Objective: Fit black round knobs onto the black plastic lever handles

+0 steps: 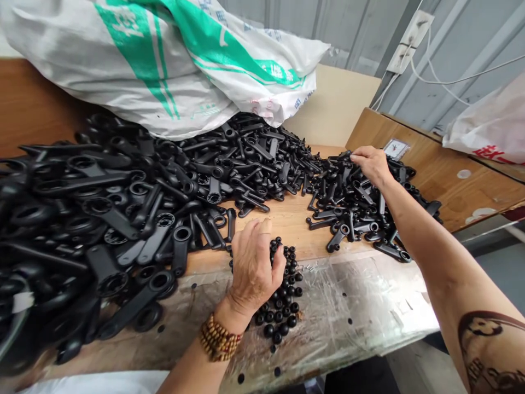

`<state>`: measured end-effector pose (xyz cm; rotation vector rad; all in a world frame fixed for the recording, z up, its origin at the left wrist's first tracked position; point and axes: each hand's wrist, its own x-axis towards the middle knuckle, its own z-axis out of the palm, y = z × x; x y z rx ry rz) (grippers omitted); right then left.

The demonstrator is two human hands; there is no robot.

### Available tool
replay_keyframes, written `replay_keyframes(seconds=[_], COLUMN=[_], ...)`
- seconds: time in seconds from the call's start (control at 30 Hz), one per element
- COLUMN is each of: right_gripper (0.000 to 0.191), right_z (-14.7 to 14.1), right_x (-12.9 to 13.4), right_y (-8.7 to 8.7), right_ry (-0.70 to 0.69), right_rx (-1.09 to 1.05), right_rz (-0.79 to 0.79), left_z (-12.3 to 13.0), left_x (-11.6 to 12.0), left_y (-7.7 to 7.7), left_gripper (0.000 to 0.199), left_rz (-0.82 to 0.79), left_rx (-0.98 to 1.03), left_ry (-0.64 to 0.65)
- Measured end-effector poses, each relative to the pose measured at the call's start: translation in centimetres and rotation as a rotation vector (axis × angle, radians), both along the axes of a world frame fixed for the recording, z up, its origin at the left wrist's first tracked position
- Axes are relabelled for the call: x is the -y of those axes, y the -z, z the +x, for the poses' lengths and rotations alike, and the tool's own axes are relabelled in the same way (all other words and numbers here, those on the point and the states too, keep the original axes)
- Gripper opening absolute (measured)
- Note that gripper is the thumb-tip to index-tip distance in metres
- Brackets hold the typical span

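Observation:
My left hand (pixel 256 268), with a beaded bracelet (pixel 220 337) at the wrist, is over a small heap of black ball knobs (pixel 283 316). Its fingers curl down among them, and the tips are hidden, so what they hold cannot be made out. Farther away, my right hand (pixel 371 164) reaches over the right-hand pile of black crank handles (pixel 338 213). Thumb and fingers pinch the end of a black crank handle (pixel 348 155) at the top of that pile. To the left spreads a much larger heap of similar crank handles (pixel 213 186).
A white and green woven sack (pixel 246 71) leans over the back of the large heap. Wooden boards (pixel 435 175) edge the table at the right. Clear plastic film (pixel 328 312) covers the table's front part. Power sockets (pixel 410 41) with cables hang on the metal wall.

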<state>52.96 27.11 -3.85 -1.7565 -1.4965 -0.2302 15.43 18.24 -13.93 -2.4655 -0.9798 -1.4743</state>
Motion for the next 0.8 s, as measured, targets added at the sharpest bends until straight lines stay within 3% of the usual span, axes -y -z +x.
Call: replay_keyframes(seconds=[0.13, 0.4, 0.5, 0.7, 0.8], right_gripper=[0.021, 0.022, 0.022, 0.028, 0.034], right_z=[1.0, 1.2, 1.9, 4.9, 5.6], right_x=[-3.9, -10.4, -10.7, -9.1, -9.2], right_y=[-0.4, 3.1, 3.3, 1.2, 1.1], right_ry=[-0.038, -0.134, -0.114, 0.003, 0.002], right_rx=[-0.005, -0.085, -0.113, -0.31, -0.321], right_rz=[-0.07, -0.151, -0.11, 0.105, 0.112], left_z=[-0.2, -0.3, -0.3, -0.3, -0.2], left_x=[-0.3, -0.5, -0.5, -0.6, -0.7], left_y=[-0.1, 0.0, 0.0, 0.4, 0.6], left_gripper=[0.059, 0.054, 0.053, 0.053, 0.051], left_rz=[0.051, 0.072, 0.066, 0.052, 0.038], left_rx=[-0.039, -0.115, -0.128, -0.125, -0.14], left_ry=[-0.024, -0.07, -0.073, -0.071, -0.066])
